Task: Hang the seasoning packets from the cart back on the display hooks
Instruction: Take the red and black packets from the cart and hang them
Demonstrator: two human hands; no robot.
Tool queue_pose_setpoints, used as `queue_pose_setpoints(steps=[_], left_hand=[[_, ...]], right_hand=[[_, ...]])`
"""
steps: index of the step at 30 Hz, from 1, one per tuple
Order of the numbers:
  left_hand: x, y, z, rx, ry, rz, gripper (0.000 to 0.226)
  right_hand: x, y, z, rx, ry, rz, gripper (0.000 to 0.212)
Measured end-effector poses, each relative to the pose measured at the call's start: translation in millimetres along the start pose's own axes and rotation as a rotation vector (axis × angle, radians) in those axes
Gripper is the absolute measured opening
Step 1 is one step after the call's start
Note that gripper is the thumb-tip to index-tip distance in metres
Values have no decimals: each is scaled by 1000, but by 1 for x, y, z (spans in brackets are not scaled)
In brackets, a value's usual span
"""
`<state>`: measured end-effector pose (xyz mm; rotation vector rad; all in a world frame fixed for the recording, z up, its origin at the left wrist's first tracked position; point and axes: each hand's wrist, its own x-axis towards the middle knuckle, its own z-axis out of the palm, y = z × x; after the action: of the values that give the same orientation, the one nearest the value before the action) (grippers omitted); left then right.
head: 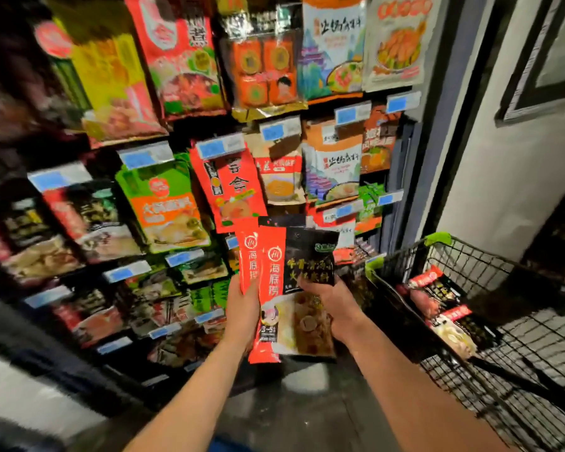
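Packets [276, 288] upright between both hands' grip.

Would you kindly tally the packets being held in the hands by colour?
Red packets: 2, one behind the other, gripped by the left hand.
Black packets: 1, held by the right hand.
Total: 3 packets in hand.
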<state>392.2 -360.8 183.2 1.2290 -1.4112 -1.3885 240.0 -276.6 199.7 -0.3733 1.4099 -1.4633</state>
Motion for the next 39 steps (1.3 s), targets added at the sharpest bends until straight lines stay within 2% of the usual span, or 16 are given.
queue_pose_setpoints(steps=[2, 7, 8, 11, 13, 15, 17, 22, 26, 29, 34, 35, 37, 38, 39], left_hand=[[-9, 15, -31, -59, 83, 49, 16], [-4, 34, -101, 1, 314, 149, 19], [-2, 37, -111, -9, 338, 161, 22], [-3, 55, -129, -64, 359, 191, 26], [-1, 66, -137, -81, 363, 206, 27], [0, 73, -144, -101, 381, 207, 26], [5, 81, -151, -131, 395, 221, 28], [17, 94, -170, -172, 422, 255, 28], [29, 105, -198, -183, 441, 264, 30], [40, 117, -227, -185, 445, 275, 39], [67, 132, -283, -211, 429, 278, 35], [75, 136, -296, -215, 419, 288, 36], [88, 146, -320, -223, 392, 308, 34], [95, 152, -331, -232, 378, 316, 32], [100, 157, -342, -241, 361, 321, 33]], right_hand=[[-11, -4, 25, -14, -28, -51, 32], [-11, -6, 74, -37, -175, -174, 32], [-12, -10, 84, -14, -225, -177, 38], [3, -17, 113, -26, -259, -138, 87], [25, -16, 127, -12, -333, -111, 112], [11, -33, 145, -38, -403, -111, 123], [3, -48, 160, -26, -473, -121, 105], [-2, -68, 195, -57, -447, -155, 110], [-22, -87, 229, -107, -458, -212, 80], [-19, -86, 264, -135, -481, -221, 88], [-11, -76, 336, -105, -373, -291, 97], [-12, -77, 351, -68, -348, -307, 91], [-19, -81, 378, -47, -325, -323, 60], [-23, -83, 390, -53, -314, -341, 52], [-27, -85, 401, -36, -326, -347, 53]])
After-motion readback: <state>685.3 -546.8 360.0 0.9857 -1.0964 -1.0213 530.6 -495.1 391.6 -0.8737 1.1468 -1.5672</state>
